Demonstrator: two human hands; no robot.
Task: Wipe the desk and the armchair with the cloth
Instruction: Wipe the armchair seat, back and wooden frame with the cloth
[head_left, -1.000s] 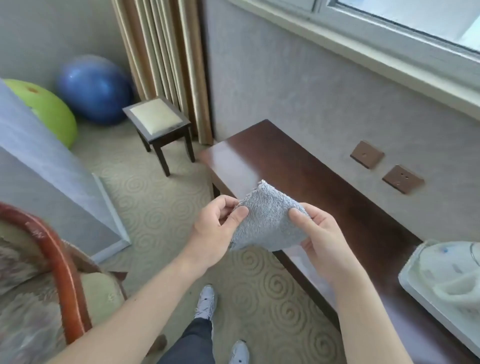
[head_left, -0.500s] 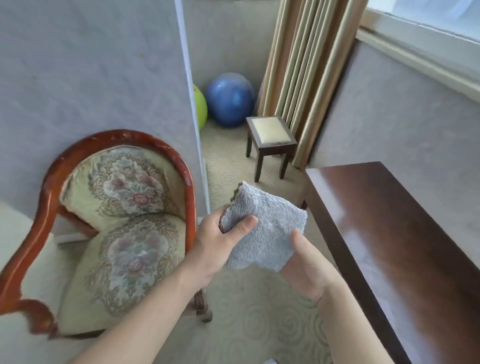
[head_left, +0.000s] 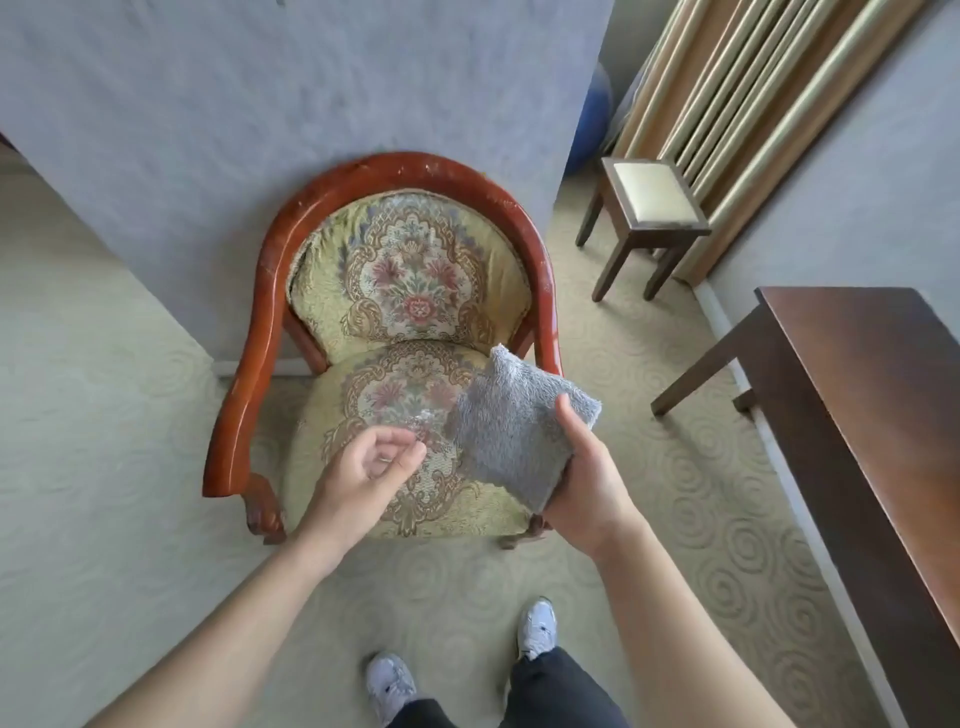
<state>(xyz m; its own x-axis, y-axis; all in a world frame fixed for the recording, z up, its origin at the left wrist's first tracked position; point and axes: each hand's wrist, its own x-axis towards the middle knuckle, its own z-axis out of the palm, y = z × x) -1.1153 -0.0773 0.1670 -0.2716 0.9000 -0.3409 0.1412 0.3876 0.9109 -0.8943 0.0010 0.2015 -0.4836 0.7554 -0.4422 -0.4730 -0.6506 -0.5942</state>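
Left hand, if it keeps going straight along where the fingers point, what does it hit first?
Most likely the floral upholstered seat cushion of the red-framed wooden armchair. The empty left hand hangs over the seat's front, fingers loosely curled and aimed forward. Its height above the seat is unclear.

Bare forearms, dark trousers (head_left: 550, 691), white sneakers (head_left: 537, 626)

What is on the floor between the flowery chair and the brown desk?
Only bare swirly carpet lies between the armchair and the desk in the head view; the stool stands farther back.
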